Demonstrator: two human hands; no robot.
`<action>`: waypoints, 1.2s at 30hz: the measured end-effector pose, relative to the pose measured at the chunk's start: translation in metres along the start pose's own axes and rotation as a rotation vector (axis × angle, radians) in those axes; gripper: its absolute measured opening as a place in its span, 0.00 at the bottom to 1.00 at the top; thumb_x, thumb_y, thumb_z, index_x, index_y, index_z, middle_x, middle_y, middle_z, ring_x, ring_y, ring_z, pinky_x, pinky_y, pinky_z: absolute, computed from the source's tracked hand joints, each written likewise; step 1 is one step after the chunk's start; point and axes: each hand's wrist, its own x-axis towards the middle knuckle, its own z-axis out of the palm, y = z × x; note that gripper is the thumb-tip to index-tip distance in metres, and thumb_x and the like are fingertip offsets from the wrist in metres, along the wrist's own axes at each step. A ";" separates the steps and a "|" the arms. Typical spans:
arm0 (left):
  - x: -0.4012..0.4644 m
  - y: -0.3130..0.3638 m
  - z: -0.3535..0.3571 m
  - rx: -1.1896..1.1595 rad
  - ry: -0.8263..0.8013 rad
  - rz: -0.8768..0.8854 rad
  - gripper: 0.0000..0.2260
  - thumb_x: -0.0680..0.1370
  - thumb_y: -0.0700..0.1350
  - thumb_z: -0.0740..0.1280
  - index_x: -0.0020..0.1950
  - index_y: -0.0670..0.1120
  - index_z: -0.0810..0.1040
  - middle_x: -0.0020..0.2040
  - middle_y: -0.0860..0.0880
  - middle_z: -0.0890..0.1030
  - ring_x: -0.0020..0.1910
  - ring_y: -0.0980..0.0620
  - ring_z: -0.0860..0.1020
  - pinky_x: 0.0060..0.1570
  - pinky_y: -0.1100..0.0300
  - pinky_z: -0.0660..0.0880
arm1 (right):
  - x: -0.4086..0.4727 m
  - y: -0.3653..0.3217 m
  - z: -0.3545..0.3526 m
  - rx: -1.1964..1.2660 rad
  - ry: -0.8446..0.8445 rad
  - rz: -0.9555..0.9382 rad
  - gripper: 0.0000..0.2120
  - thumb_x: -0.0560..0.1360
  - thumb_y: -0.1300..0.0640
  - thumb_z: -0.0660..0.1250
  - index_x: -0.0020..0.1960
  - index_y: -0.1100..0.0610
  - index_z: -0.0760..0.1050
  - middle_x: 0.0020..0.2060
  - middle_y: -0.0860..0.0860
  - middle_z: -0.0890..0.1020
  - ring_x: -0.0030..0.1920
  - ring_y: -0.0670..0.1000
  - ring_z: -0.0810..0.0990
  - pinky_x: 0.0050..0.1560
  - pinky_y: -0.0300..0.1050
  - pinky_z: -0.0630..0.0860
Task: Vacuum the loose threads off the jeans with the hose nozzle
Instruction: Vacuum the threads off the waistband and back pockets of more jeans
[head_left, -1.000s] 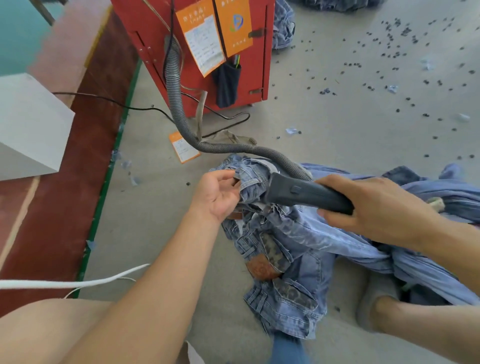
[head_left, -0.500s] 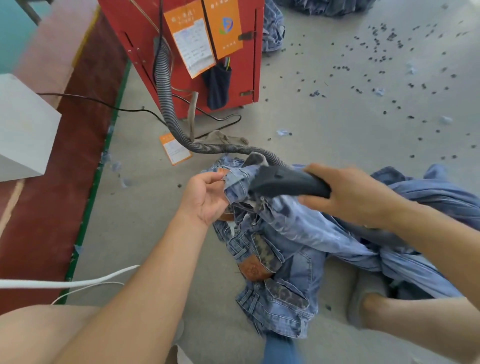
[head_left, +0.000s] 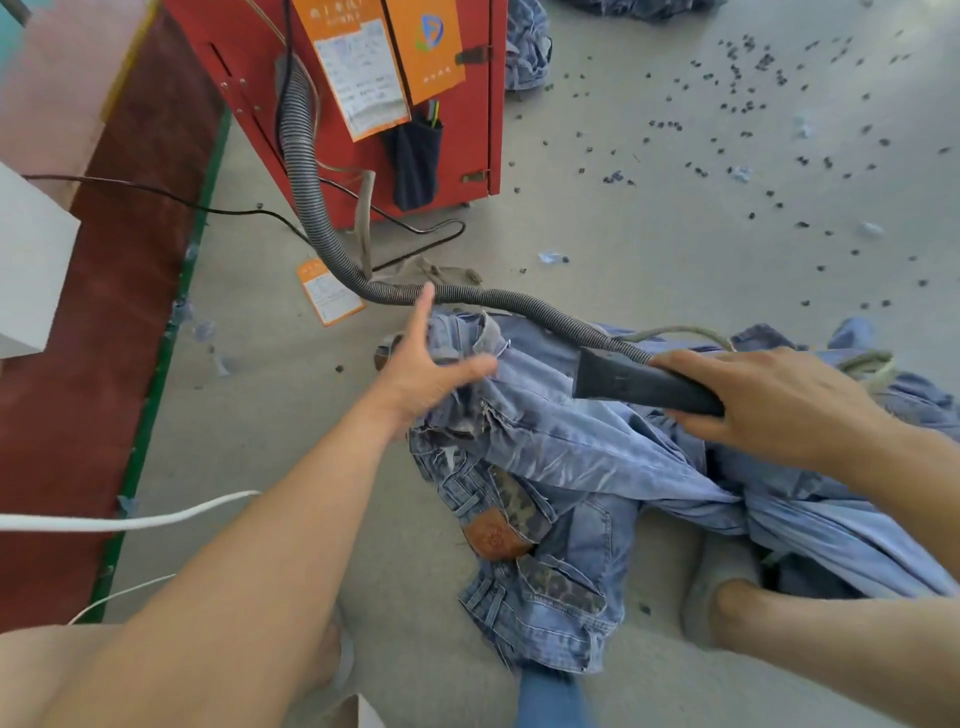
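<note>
**Nozzle over denim, left hand spread**

Jeans (head_left: 587, 457) heaped on the grey floor (head_left: 649, 249), pale blue, waistband end toward the left, brown leather patch (head_left: 496, 535) facing up lower down. Black nozzle (head_left: 641, 384) just above the cloth, flat mouth pointing left, ribbed grey hose (head_left: 306, 171) curving back from it across the floor and up the side of a red cabinet (head_left: 467, 119). Right hand (head_left: 774, 400) wrapped around the rear of the nozzle, fingers curled under, thumb along the top, forearm reaching in from the right edge. Left hand (head_left: 426, 364) at the waistband end, fingers straight and splayed, forefinger pointing up across the hose, thumb stretched toward the nozzle; palm against the fabric, nothing pinched. Left forearm running diagonally up from the lower left corner. Orange tags (head_left: 384, 57) on the cabinet front, another orange tag (head_left: 327, 291) on the floor beside the hose. Dark scraps (head_left: 753, 67) scattered over the floor to the upper right. White cord (head_left: 130, 519) at the left edge.
</note>
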 end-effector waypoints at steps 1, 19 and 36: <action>0.000 -0.012 0.009 0.207 -0.017 -0.034 0.64 0.63 0.60 0.84 0.81 0.66 0.37 0.85 0.50 0.52 0.81 0.48 0.59 0.76 0.46 0.62 | -0.001 0.001 0.005 -0.003 -0.004 0.007 0.24 0.75 0.36 0.59 0.70 0.37 0.69 0.41 0.42 0.83 0.29 0.51 0.72 0.27 0.44 0.65; 0.030 0.001 0.040 -0.067 0.137 -0.173 0.28 0.75 0.61 0.66 0.70 0.47 0.73 0.66 0.42 0.80 0.63 0.41 0.80 0.65 0.40 0.76 | -0.003 0.004 0.013 0.125 -0.116 -0.044 0.21 0.76 0.35 0.65 0.68 0.29 0.65 0.32 0.38 0.75 0.29 0.39 0.73 0.29 0.35 0.61; -0.001 -0.006 0.016 0.523 -0.214 -0.135 0.51 0.62 0.66 0.82 0.78 0.50 0.64 0.71 0.55 0.72 0.69 0.52 0.73 0.69 0.51 0.73 | 0.003 0.029 -0.005 0.334 -0.149 -0.043 0.21 0.74 0.36 0.68 0.63 0.25 0.64 0.38 0.35 0.80 0.38 0.37 0.79 0.31 0.36 0.67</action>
